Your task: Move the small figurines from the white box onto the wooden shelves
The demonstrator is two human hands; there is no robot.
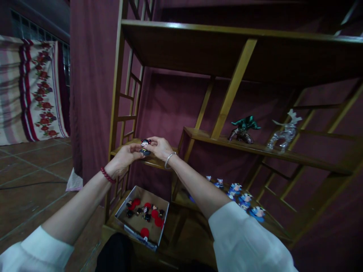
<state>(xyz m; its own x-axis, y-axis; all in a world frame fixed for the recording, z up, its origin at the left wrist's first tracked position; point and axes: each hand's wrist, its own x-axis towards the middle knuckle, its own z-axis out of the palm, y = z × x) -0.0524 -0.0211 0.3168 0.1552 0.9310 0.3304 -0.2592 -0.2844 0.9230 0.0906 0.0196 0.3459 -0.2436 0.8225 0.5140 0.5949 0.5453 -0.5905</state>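
Sleeves (246,238) foremost, left hand (124,158) and right hand (161,148) pinch a figurine (145,150), long axis upright, facing the camera.

This looks like a room in a home — a wooden display shelf (193,28) bearing a clear deer ornament (284,133) and small blue-and-white figures (245,200), a rose-patterned cloth (44,90) and a tiled floor (31,162) suggest it.

A glassy deer figurine (284,133) stands near a green-topped ornament (244,127) (a flowered cloth (42,92) hangs far left).
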